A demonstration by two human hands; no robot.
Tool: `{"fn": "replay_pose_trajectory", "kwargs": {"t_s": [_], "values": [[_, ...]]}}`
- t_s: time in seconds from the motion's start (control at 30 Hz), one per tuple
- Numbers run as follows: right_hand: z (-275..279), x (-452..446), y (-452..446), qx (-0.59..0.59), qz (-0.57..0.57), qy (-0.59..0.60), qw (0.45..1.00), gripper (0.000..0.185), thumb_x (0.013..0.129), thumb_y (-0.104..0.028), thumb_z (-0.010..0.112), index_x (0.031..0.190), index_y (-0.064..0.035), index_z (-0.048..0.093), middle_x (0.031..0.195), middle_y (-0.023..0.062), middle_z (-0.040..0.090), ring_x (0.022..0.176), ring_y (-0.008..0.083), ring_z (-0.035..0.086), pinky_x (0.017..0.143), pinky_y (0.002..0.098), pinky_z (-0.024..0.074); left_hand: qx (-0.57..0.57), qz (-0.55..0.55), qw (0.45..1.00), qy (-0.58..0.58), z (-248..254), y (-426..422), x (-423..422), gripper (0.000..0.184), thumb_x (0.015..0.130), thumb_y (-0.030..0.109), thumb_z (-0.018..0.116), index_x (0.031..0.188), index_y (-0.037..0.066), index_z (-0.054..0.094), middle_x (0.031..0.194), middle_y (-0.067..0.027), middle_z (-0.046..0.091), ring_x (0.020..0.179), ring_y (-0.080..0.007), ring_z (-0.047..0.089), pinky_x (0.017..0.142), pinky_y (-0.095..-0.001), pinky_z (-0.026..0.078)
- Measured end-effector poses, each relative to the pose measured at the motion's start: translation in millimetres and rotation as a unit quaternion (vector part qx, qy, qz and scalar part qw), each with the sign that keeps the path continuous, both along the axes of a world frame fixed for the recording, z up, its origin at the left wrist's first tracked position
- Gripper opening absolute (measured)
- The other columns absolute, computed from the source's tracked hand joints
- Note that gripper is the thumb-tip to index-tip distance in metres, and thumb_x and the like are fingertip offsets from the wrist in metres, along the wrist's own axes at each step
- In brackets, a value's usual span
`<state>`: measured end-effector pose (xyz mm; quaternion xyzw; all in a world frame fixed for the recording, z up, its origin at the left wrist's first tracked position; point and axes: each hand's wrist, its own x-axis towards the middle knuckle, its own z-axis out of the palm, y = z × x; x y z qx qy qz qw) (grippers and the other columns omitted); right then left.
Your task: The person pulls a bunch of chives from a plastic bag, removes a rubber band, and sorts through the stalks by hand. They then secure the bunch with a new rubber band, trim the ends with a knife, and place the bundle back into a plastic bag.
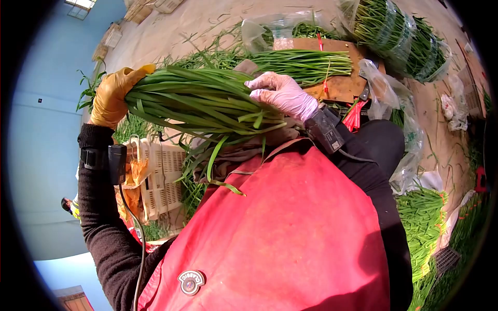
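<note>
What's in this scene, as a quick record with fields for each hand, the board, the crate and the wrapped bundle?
Left hand: yellow-gloved, gripping one end of the bunch
Right hand: pale-gloved, touching the bunch's other end
Board: brown, green stems on it
Crate: beside the left arm
Bundle: in clear plastic, beyond the board

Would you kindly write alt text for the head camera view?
A yellow-gloved left hand and a pale-gloved right hand hold a bunch of long green leaves before a red apron; another bunch lies on a brown board.
</note>
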<state>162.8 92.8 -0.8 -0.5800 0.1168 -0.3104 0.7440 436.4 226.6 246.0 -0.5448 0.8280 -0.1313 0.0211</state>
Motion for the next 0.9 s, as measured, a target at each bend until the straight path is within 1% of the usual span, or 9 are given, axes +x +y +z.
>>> {"fn": "replay_pose_trajectory", "kwargs": {"t_s": [0.1, 0.23, 0.4, 0.5, 0.57, 0.7, 0.77, 0.83, 0.9], "values": [[3, -5, -4, 0.067, -0.030, 0.016, 0.997, 0.017, 0.089, -0.008, 0.065, 0.103, -0.0005, 0.061, 0.100, 0.0079, 0.067, 0.093, 0.0133, 0.063, 0.085, 0.0240, 0.0479, -0.001, 0.011, 1.000, 0.013, -3, 2, 3, 0.048, 0.070, 0.002, 0.067, 0.117, 0.012, 0.061, 0.082, -0.0108, 0.064, 0.073, -0.0306, 0.063, 0.064, -0.0358, 0.048], [-3, -10, -2, 0.294, -0.016, -0.181, 0.938, 0.010, 0.091, -0.006, 0.060, 0.100, -0.0008, 0.057, 0.102, 0.0143, 0.066, 0.093, 0.0195, 0.065, 0.082, 0.0321, 0.0521, 0.006, 0.025, 1.000, 0.018, -8, 4, 9, 0.049, 0.068, 0.002, 0.068, 0.116, 0.012, 0.061, 0.082, -0.0107, 0.064, 0.073, -0.0304, 0.063, 0.065, -0.0355, 0.048], [-17, -27, -8, 0.263, -0.008, -0.200, 0.944, 0.017, 0.095, -0.020, 0.055, 0.098, -0.0028, 0.058, 0.085, 0.0089, 0.064, 0.057, 0.0117, 0.047, 0.055, 0.0258, 0.0425, 0.017, 0.033, 0.999, 0.016, -12, 5, 18, 0.051, 0.067, -0.001, 0.069, 0.117, 0.010, 0.061, 0.084, -0.0114, 0.064, 0.076, -0.0303, 0.064, 0.068, -0.0346, 0.050], [-43, -49, -28, 0.269, -0.027, -0.131, 0.954, 0.014, 0.095, -0.018, 0.056, 0.097, -0.0041, 0.058, 0.075, 0.0036, 0.064, 0.055, 0.0072, 0.044, 0.049, 0.0248, 0.0374, 0.036, 0.053, 0.997, 0.037, -18, 6, 30, 0.051, 0.068, -0.002, 0.069, 0.118, 0.009, 0.061, 0.087, -0.0120, 0.065, 0.079, -0.0300, 0.064, 0.070, -0.0341, 0.050], [-54, -53, -25, 0.226, -0.186, -0.030, 0.956, 0.012, 0.094, -0.017, 0.054, 0.096, -0.0056, 0.058, 0.081, 0.0046, 0.067, 0.053, 0.0051, 0.049, 0.047, 0.0197, 0.0393, 0.057, 0.065, 0.993, 0.076, -20, 7, 33, 0.051, 0.069, -0.003, 0.069, 0.118, 0.009, 0.061, 0.089, -0.0121, 0.065, 0.080, -0.0296, 0.064, 0.071, -0.0339, 0.050], [-132, -95, -36, 0.138, -0.109, 0.262, 0.949, 0.008, 0.092, -0.013, 0.054, 0.089, -0.0059, 0.057, 0.079, 0.0041, 0.066, 0.054, 0.0074, 0.053, 0.044, 0.0202, 0.0388, 0.077, 0.091, 0.989, 0.087, -24, 9, 42, 0.050, 0.071, -0.005, 0.068, 0.119, 0.006, 0.060, 0.096, -0.0117, 0.066, 0.086, -0.0273, 0.065, 0.078, -0.0315, 0.051], [-152, -103, -23, 0.024, -0.067, 0.405, 0.911, 0.029, 0.087, -0.015, 0.058, 0.113, -0.0016, 0.062, 0.089, 0.0123, 0.068, 0.073, 0.0183, 0.065, 0.065, 0.0294, 0.0517, 0.076, 0.085, 0.989, 0.090, -27, 9, 51, 0.050, 0.072, -0.007, 0.067, 0.120, 0.005, 0.060, 0.102, -0.0113, 0.067, 0.089, -0.0249, 0.066, 0.082, -0.0301, 0.051], [-119, -103, -8, -0.315, -0.028, 0.457, 0.832, 0.044, 0.082, -0.022, 0.063, 0.120, -0.0006, 0.059, 0.100, 0.0184, 0.067, 0.094, 0.0286, 0.065, 0.086, 0.0361, 0.0494, 0.107, 0.112, 0.976, 0.150, -29, 8, 52, 0.049, 0.073, -0.007, 0.067, 0.120, 0.003, 0.060, 0.106, -0.0112, 0.067, 0.092, -0.0221, 0.066, 0.084, -0.0289, 0.051], [-101, -86, -9, -0.229, -0.121, 0.283, 0.923, 0.043, 0.079, -0.027, 0.065, 0.114, -0.0014, 0.063, 0.106, 0.0186, 0.065, 0.103, 0.0314, 0.061, 0.092, 0.0363, 0.0450, 0.121, 0.123, 0.971, 0.167, -29, 8, 51, 0.048, 0.073, -0.007, 0.067, 0.120, 0.003, 0.060, 0.108, -0.0113, 0.067, 0.095, -0.0200, 0.065, 0.086, -0.0281, 0.051]]}}
